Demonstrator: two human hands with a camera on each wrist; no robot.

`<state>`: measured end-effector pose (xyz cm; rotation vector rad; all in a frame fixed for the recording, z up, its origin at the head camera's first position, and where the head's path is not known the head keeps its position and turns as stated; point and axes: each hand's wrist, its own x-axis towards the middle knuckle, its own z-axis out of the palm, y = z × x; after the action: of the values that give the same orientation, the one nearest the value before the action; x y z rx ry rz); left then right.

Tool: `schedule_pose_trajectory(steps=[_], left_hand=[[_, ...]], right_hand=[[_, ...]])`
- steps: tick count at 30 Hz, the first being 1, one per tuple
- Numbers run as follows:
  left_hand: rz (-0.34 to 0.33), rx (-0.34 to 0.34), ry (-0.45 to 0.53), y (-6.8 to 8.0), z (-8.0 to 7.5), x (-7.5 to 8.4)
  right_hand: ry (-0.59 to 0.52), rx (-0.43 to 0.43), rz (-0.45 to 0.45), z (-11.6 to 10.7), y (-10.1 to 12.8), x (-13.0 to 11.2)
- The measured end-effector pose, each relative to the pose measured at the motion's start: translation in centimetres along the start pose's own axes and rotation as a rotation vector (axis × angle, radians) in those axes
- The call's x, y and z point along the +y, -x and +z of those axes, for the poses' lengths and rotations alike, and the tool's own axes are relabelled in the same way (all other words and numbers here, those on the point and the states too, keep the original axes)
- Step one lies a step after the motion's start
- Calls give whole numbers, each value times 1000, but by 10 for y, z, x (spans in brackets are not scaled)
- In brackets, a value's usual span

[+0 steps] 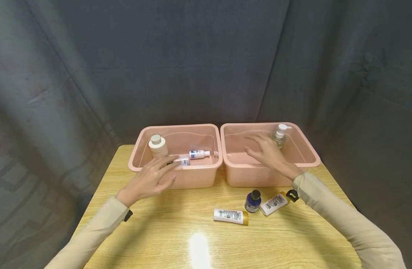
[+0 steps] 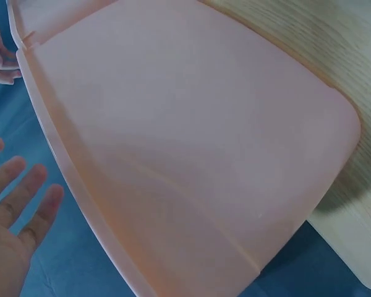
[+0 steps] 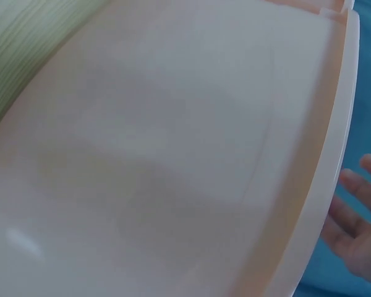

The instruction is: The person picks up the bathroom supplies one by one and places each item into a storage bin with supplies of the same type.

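Wooden table (image 1: 165, 231), left hand (image 1: 148, 180), right hand (image 1: 270, 154), both splayed over pink bins (image 1: 189, 180) (image 1: 253, 178)

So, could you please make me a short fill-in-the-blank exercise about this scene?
1. The pump bottle is in the pink bin on the person's ______ side.
2. The number of white tubes lying on the wooden table is ______.
3. The small bottle standing between those tubes is ______ in colour.

Missing words: right; two; blue.
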<state>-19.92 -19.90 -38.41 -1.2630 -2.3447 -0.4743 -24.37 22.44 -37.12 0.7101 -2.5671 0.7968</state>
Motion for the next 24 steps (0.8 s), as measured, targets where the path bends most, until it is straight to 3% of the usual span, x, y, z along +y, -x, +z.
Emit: schedule_pose_trajectory(steps=[7, 24], left_hand=[[-15, -33, 2, -1, 1, 6], [7, -60, 31, -1, 8, 11]], right_hand=[[46, 31, -62, -7, 5, 10], [120, 26, -26, -14, 21, 28]])
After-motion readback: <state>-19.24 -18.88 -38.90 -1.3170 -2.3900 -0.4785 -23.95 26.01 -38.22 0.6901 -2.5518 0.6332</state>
